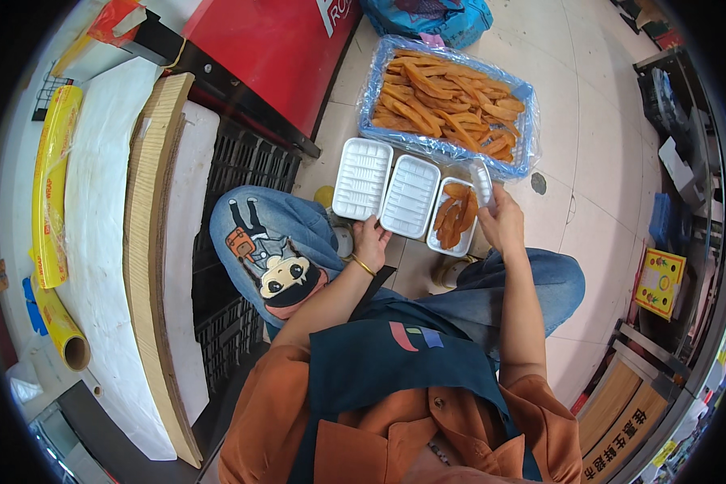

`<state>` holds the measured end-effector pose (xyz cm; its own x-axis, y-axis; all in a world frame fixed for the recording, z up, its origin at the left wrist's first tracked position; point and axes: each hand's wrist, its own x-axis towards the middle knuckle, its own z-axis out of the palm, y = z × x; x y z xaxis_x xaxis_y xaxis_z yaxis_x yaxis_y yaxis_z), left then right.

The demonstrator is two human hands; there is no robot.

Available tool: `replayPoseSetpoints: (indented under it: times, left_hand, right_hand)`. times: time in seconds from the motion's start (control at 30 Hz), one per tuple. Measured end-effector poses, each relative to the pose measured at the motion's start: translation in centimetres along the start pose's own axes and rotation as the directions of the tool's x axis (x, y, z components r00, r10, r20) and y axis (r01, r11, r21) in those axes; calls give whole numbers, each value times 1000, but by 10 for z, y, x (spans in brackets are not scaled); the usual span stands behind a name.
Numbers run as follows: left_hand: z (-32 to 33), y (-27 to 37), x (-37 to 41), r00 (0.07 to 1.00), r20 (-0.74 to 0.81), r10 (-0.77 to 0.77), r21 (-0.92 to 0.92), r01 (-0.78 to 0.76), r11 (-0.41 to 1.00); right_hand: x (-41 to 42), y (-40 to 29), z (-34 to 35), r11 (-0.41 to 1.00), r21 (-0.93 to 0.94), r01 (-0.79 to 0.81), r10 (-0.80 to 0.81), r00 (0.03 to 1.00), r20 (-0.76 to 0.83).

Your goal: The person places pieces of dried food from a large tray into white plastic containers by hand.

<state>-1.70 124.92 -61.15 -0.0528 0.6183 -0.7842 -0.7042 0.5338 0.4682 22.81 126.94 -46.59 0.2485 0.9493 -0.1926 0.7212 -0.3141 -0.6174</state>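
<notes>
Three white foam trays stand side by side before me. The left foam tray and the middle foam tray hold nothing, while the right foam tray holds several orange dried fruit or sweet potato strips. My left hand is at the near edges of the left and middle trays, fingers apart; whether it grips either is unclear. In my right hand is another white foam tray, tilted beside the filled one. Beyond them, a blue plastic crate lined with clear film holds many orange strips.
A blue plastic bag lies behind the crate. At my left are black crates, leaning boards and yellow film rolls. A red panel stands at upper left, and shelving runs along the right.
</notes>
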Motion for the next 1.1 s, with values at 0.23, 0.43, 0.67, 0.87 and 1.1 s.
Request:
replayPoseSetpoints:
  times: [0.23, 0.43, 0.67, 0.87, 1.1]
  left_hand:
    - [-3, 2, 9, 988, -80, 131, -28, -133, 991]
    - [-3, 5, 3, 982, -171, 81, 137, -58, 989]
    - [-11, 13, 5, 964, -261, -55, 181, 105, 978]
    - [-15, 10, -7, 998, -64, 18, 380, 8, 925]
    - [-9, 9, -14, 989, -146, 26, 328, 23, 945]
  right_hand:
    - [3, -1, 8, 997, -35, 64, -61, 995, 73]
    - [-10, -23, 26, 847, -185, 499, -497, 866, 60]
    - [-32, -20, 115, 425, -378, 822, -725, 559, 402]
    - [-36, -9, 145, 476, -361, 802, -702, 594, 393]
    - [-16, 25, 83, 992, 73, -107, 116, 984, -137]
